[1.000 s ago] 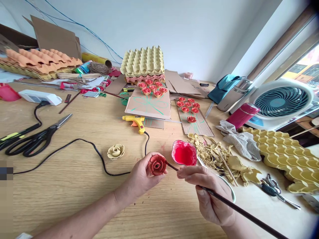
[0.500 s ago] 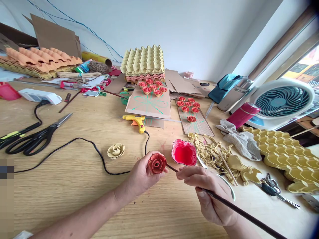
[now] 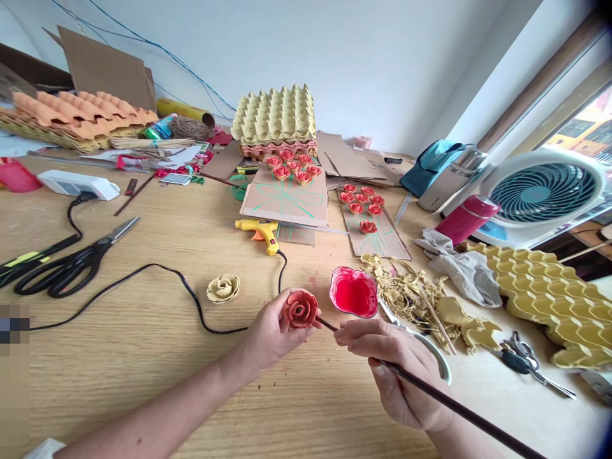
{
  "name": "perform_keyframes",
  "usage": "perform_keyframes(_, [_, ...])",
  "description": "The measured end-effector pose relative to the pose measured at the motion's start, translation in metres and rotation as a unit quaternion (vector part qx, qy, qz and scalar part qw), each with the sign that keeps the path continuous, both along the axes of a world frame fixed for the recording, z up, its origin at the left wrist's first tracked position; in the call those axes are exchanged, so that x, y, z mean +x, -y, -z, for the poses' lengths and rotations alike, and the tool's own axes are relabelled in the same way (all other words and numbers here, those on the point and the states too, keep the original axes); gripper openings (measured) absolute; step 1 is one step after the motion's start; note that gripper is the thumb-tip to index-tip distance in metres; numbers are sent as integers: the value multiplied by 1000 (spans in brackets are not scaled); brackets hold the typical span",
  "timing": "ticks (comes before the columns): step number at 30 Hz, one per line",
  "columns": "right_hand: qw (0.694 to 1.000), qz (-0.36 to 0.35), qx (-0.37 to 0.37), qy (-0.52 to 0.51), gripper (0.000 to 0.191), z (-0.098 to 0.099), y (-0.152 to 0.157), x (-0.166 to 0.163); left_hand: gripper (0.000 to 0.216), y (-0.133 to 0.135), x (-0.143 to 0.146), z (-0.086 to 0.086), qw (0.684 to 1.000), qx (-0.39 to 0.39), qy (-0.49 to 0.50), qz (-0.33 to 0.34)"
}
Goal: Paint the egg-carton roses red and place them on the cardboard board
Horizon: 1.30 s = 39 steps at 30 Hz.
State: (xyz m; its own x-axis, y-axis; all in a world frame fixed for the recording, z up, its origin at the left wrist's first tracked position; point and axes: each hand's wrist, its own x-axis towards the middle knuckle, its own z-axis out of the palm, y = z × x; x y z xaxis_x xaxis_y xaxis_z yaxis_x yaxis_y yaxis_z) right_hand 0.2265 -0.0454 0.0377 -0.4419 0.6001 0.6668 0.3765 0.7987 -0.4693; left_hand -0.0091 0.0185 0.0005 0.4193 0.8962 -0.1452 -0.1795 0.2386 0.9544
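A red-painted paper rose is held in the fingers of my left hand, its open face turned up toward me. My right hand grips a dark-handled paintbrush, whose tip meets the rose's right edge; the bristles are partly hidden there. Just beyond my right hand sits a small scalloped dish of red paint. An unpainted cream rose lies to the left of my left hand. Part of a pale green-handled pair of scissors shows behind my right hand.
A yellow glue gun lies ahead, its cord running left. Red roses stand on two cardboard pieces at the back. Black scissors are at left. Cream scraps, keys and a yellow egg tray lie right.
The rose has tipped slightly and risen a little in my left hand. My right hand has shifted slightly left with the brush, its tip staying at the rose's right edge.
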Motion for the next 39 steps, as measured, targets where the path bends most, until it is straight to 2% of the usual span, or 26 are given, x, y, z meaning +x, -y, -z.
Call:
perform_keyframes(8, [999,4,18,-30,29,1,0,2,61,-1,-2,3,1000,-12,7,22])
perform_keyframes(15, [999,-10,-2,-31,27,-1,-1,0,67,-2,-6,11,998,-21,49,33])
perform_keyframes(20, [999,6,13,-51,28,-3,-2,1,64,-3,-6,15,997,-1,46,56])
perform_keyframes(27, [999,-2,5,-43,27,-5,-2,-3,55,-1,-3,7,999,6,12,31])
perform_keyframes(39, [1000,-2,-11,-24,27,-4,-2,0,44,2,2,8,999,44,-16,10])
